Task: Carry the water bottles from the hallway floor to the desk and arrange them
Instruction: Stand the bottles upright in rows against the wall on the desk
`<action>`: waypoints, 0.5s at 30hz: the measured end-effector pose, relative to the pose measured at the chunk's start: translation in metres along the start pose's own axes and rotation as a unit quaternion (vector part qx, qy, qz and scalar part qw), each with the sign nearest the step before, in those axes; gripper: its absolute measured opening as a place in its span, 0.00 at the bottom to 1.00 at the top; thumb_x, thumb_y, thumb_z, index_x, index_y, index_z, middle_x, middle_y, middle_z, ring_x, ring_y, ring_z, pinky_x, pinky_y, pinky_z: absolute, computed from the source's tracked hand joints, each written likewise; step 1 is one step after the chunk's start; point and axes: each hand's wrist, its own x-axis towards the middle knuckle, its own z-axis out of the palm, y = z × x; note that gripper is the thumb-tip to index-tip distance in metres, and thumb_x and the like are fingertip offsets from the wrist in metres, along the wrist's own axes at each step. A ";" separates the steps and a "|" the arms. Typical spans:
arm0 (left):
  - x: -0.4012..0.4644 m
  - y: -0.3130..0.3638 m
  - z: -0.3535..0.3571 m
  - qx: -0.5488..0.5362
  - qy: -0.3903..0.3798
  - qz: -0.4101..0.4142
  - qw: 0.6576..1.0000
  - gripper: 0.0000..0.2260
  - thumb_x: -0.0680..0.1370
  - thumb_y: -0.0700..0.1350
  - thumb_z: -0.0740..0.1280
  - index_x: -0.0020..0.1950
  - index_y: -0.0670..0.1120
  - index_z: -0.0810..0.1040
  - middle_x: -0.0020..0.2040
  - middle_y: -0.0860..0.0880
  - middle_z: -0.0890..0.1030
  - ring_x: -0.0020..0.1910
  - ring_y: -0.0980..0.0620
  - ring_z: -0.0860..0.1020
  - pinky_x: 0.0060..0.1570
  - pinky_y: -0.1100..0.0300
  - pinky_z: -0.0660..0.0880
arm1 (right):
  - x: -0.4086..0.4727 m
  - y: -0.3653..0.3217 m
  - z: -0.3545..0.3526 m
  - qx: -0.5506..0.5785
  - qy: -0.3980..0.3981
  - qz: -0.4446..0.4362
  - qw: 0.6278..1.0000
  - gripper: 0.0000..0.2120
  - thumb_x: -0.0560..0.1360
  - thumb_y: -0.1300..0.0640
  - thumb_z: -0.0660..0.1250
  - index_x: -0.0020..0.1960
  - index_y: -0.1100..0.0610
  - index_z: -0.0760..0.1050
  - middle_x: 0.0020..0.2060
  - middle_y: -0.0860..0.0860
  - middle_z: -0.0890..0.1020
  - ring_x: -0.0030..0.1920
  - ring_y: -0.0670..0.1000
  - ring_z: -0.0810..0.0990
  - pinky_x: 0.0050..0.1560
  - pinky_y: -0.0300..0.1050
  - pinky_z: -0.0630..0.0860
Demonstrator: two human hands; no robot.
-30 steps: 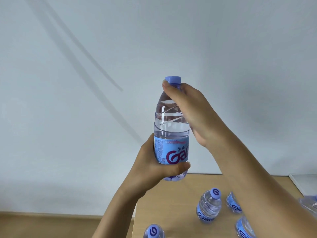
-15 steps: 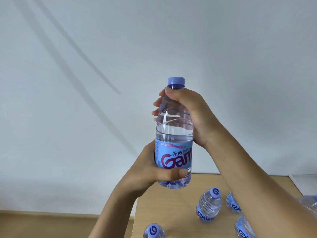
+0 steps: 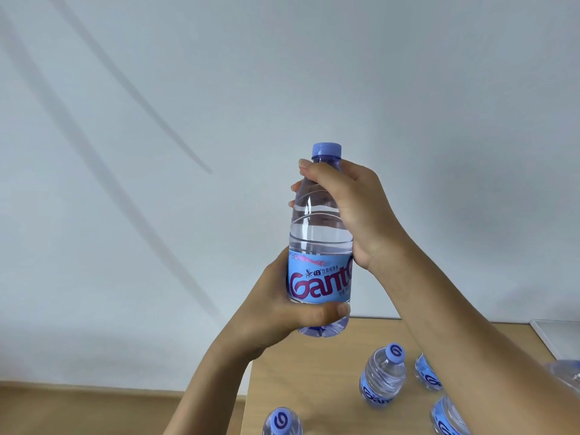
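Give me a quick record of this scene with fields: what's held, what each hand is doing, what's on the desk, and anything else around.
held: water bottle, upright, cap on, raised above the desk
left hand: grips the bottle's lower part, thumb across the front
right hand: grips the shoulder below the purple cap
on desk: four more bottles at least partly in view, the clearest one upright
other: white panel edge at far right

soft, even, bright light; faint diagonal shadows cross the wall; focus sharp.
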 end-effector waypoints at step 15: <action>-0.001 -0.039 -0.007 -0.001 0.147 0.012 0.989 0.23 0.61 0.43 0.82 0.53 0.50 0.79 0.45 0.50 0.85 0.43 0.50 0.84 0.38 0.64 0.79 | 0.010 0.019 -0.005 -0.083 -0.093 0.079 0.989 0.27 0.68 0.43 0.74 0.59 0.57 0.73 0.53 0.52 0.84 0.51 0.50 0.84 0.56 0.54 0.80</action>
